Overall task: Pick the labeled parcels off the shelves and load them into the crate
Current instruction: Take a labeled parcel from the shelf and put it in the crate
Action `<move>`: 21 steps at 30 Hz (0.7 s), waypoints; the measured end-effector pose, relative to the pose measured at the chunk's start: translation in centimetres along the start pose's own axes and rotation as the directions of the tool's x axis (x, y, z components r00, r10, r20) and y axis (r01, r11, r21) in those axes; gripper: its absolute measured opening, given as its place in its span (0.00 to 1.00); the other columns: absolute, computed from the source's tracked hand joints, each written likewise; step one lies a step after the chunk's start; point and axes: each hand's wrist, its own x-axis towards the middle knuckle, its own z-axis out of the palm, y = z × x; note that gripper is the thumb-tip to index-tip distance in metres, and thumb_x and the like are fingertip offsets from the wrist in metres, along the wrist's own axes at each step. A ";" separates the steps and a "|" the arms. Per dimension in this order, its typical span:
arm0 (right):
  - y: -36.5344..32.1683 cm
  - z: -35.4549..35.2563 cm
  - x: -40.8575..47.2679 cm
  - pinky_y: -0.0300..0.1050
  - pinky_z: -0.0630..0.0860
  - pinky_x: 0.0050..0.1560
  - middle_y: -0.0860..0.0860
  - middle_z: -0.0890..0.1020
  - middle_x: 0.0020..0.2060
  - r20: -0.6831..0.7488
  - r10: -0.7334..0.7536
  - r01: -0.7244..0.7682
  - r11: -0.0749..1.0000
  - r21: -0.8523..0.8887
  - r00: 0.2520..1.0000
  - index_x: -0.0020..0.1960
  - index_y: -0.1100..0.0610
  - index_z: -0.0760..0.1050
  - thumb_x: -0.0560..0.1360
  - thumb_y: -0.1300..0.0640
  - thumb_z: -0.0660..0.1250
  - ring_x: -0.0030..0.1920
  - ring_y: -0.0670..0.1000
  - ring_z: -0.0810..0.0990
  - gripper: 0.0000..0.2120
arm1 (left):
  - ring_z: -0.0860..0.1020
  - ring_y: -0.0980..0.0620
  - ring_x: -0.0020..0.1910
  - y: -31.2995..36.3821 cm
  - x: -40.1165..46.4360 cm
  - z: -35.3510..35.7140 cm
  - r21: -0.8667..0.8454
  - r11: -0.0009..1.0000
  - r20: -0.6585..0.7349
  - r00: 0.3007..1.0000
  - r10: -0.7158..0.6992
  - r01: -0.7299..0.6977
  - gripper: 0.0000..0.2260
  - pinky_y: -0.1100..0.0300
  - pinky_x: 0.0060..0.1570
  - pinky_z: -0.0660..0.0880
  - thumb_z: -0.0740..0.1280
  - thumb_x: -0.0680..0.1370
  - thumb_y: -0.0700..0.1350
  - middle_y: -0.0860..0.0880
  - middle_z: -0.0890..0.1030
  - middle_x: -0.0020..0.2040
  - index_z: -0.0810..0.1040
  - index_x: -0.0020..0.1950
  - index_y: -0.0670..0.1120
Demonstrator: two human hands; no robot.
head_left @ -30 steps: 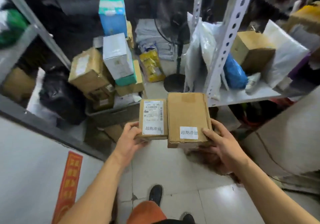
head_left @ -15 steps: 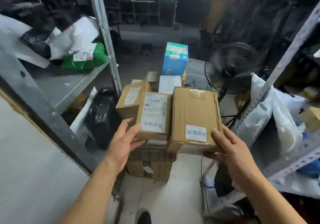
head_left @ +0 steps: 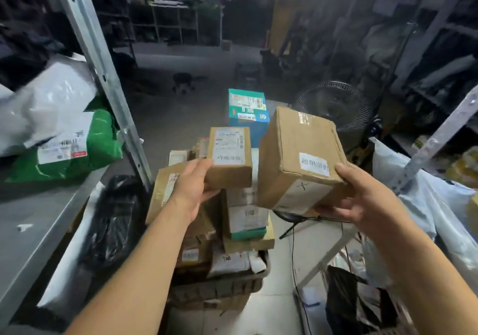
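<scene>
Two labeled parcels are in the air, one per hand, over the crate (head_left: pixel 219 287). The small box (head_left: pixel 230 157) sits in the left hand (head_left: pixel 192 188), thumb on top by the label, fingers curled underneath. The larger box (head_left: pixel 297 161) is tilted in the right hand (head_left: pixel 362 200), thumb on its top corner by the white sticker, fingers wrapped under the near end. The two boxes are close but look apart.

Step, as I read it: carry is done, load is pending. The crate is dark, on the floor, and already piled well above its rim with cartons and mailers; a teal box (head_left: pixel 248 113) tops the far side of the stack (head_left: pixel 243 221).

Next move needs a flat landing spot on that pile. Nothing obvious is free, so place the small box first on the level carton tops and the big one beside it or across. Risk: stack slides, boxes tip off the far side.

Surroundings: metal shelf (head_left: pixel 33 218) at left carries a green mailer (head_left: pixel 67 151) and grey poly bags; its upright (head_left: pixel 103 76) stands between shelf and crate. A black bag (head_left: pixel 113 221) lies low beside the crate. A floor fan (head_left: pixel 333 105) stands behind the larger box, its cable trailing over pale floor tiles. White bags (head_left: pixel 419 195) sit on the right rack. The background is dim, with more shelving.
</scene>
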 end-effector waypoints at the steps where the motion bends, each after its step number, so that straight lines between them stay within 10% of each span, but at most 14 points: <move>1: -0.1 -0.2 0.6 0.61 0.86 0.51 0.54 0.88 0.58 -0.001 -0.005 0.005 1.000 -0.003 1.000 0.69 0.49 0.80 0.83 0.49 0.68 0.55 0.60 0.88 0.15 | 0.79 0.48 0.63 -0.1 0.9 0.5 0.034 0.999 -0.007 1.000 -0.012 0.013 0.11 0.48 0.56 0.82 0.66 0.85 0.55 0.50 0.84 0.63 0.80 0.66 0.56; 8: -1.7 0.0 2.9 0.67 0.83 0.57 0.55 0.88 0.58 -0.018 -0.063 0.063 0.998 0.001 0.998 0.70 0.47 0.80 0.82 0.51 0.69 0.57 0.60 0.88 0.16 | 0.80 0.50 0.63 -1.4 4.5 2.7 0.287 0.956 -0.026 0.998 -0.051 0.057 0.27 0.43 0.70 0.74 0.63 0.78 0.69 0.54 0.84 0.63 0.80 0.69 0.55; 21: -3.2 -0.4 -0.4 0.73 0.83 0.53 0.58 0.87 0.59 -0.036 -0.047 0.048 0.998 0.033 0.998 0.66 0.50 0.82 0.82 0.52 0.69 0.57 0.64 0.87 0.14 | 0.82 0.44 0.57 0.3 3.6 3.2 0.376 0.926 0.031 0.999 -0.042 0.027 0.17 0.45 0.59 0.80 0.64 0.84 0.63 0.53 0.84 0.57 0.80 0.66 0.55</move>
